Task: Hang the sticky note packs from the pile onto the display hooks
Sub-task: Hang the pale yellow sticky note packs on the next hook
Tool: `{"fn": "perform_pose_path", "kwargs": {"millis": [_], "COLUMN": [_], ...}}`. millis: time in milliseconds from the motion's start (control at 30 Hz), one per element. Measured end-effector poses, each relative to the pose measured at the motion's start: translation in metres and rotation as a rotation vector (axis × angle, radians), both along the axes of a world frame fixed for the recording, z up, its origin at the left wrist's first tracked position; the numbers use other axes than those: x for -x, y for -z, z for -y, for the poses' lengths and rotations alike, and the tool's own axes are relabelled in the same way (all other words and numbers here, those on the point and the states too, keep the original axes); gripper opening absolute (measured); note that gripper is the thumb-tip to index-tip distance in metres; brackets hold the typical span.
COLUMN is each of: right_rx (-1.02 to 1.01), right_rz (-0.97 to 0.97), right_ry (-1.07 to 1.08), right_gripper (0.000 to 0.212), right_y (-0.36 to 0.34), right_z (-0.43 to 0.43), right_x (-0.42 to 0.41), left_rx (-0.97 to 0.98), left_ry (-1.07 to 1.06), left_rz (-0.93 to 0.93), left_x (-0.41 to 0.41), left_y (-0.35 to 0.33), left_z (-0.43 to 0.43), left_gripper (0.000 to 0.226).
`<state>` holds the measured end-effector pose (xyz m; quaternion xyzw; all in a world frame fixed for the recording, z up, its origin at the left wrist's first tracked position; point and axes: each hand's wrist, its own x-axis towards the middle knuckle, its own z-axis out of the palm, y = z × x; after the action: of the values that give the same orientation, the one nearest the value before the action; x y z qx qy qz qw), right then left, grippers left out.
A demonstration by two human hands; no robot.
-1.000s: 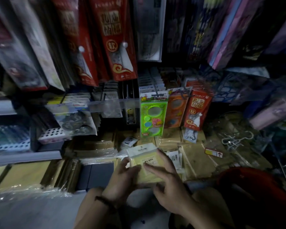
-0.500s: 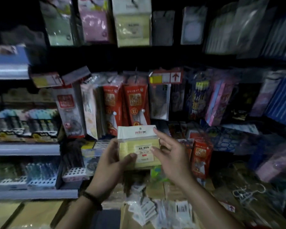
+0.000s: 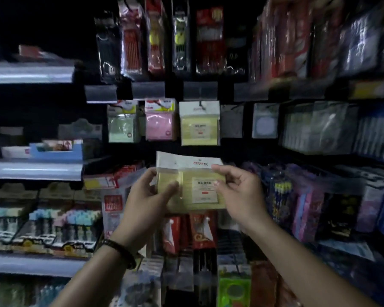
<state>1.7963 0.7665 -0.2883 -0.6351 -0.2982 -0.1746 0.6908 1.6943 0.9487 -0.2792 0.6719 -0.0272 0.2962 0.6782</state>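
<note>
Two hands are holding one yellow sticky note pack [image 3: 200, 189] upright, white header up, just below the hung yellow pack [image 3: 199, 125] that's sitting on its hook [image 3: 201, 104]. The left hand [image 3: 151, 196] is pinching the left edge w/ thumb on the front, and the right hand [image 3: 237, 191] is pinching the right edge, fingers curled. Risks, imo: the light is looking dim & the header hole isn't showing, so the pack is prob going to miss the hook tip, knocking the hung yellow pack off or slipping out of the grip on the slick wrap.
</note>
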Motion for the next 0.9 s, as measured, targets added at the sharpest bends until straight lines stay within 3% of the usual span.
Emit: {"fn": "perform_pose_path", "kwargs": {"millis": [400,667,900], "right_rx": [0.008,-0.069,-0.108], "right_rz": [0.286,0.551,0.645], "right_ry": [0.21,0.372,0.4], "right_gripper": [0.039,0.037,0.038], "right_y": [-0.081,-0.089,-0.096], "right_z": [-0.027,-0.041,-0.045], "right_x": [-0.075,-0.084,-0.081], "left_rx": [-0.252,-0.279,-0.247], "left_ry": [-0.277,-0.264,-0.256], "left_rz": [0.178,0.192,0.19], "left_x": [-0.026,-0.034,-0.036], "left_y": [-0.069,-0.067,-0.067], "left_z": [-0.058,-0.067,-0.074], "left_gripper": [0.024,0.024,0.022]}}
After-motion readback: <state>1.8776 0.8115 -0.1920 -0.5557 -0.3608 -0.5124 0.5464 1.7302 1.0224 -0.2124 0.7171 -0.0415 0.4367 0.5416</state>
